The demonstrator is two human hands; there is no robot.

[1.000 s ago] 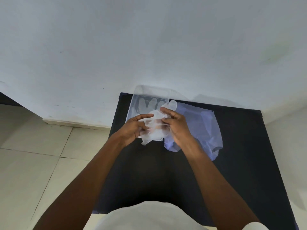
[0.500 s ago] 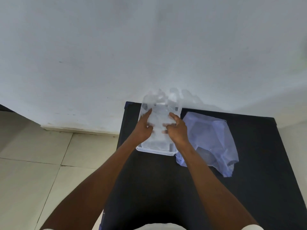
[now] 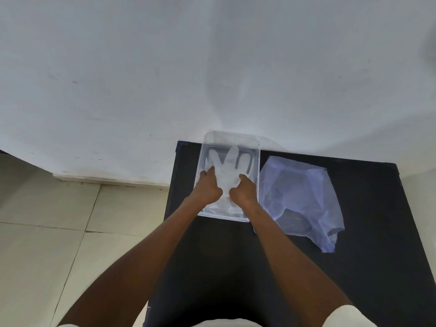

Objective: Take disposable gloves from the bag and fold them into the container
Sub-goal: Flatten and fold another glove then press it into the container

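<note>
Translucent glove (image 3: 227,168), carried over from above the bag (image 3: 302,199) a second ago, is now pressed flat inside the container (image 3: 256,161) at the desk's far-left corner by left hand (image 3: 207,188) and right hand (image 3: 243,192), so placement seems nearly done.

Setting: a plain indoor room, most likely domestic; no fixture identifies it further. Evidence: a bare white painted wall (image 3: 212,67) with minor scuff marks, a floor of large pale tiles (image 3: 47,232) with visible grout lines, and a small black table (image 3: 365,256) placed directly against the wall.
</note>
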